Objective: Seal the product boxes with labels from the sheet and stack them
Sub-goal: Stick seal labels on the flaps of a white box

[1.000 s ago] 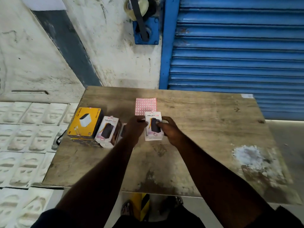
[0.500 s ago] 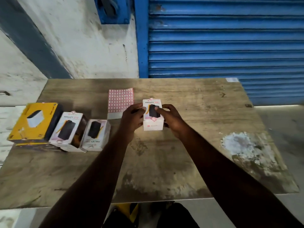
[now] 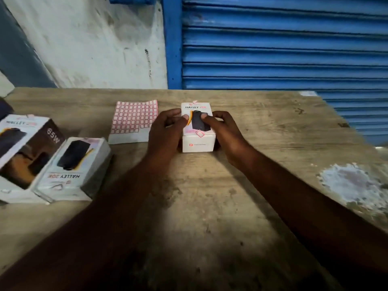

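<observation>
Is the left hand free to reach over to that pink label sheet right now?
Probably yes: the label sheet lies flat just beside the left hand, nothing between them. It must first release the white box.

White HALLEY box lying flat on wooden table, label sticking over near flap edge. Label sheet, pink-outlined grid, lying flat just left of it. Two more boxes sitting far left: HALLEY one, 65W one, touching.

My hands covered both flanks of the white box. Small print on its front blurred. Left box was cut off by the frame edge.
</observation>
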Available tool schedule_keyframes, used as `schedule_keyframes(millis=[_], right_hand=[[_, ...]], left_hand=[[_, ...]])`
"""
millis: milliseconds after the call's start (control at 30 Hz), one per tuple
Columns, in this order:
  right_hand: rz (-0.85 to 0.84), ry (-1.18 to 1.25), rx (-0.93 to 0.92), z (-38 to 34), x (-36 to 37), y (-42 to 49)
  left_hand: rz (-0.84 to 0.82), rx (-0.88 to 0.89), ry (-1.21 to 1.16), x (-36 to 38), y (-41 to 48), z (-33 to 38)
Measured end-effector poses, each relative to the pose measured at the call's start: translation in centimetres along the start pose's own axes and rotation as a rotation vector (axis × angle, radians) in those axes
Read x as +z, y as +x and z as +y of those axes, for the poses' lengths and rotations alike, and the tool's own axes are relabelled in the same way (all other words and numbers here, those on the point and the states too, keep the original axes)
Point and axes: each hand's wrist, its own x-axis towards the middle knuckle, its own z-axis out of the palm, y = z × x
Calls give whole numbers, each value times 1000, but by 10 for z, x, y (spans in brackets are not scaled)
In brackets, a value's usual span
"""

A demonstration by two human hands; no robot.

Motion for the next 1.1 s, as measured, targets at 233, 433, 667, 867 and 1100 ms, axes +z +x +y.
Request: schedule_keyframes(millis=[233, 433, 667, 867, 1100], right_hand=[[-2, 5, -67, 10, -8, -9], [-9, -23, -130, 6, -19, -21], [7, -50, -189, 18, -35, -22], [99, -302, -572, 13, -41, -25], [-264, -435, -889, 4, -46, -43]], left_hand=[[2, 110, 7, 3, -17, -6], [-78, 21, -105, 6, -31, -2], [-227, -105, -225, 12, -56, -1], [-226, -131, -182, 3, -50, -2], [-267, -144, -160, -4, -46, -1]])
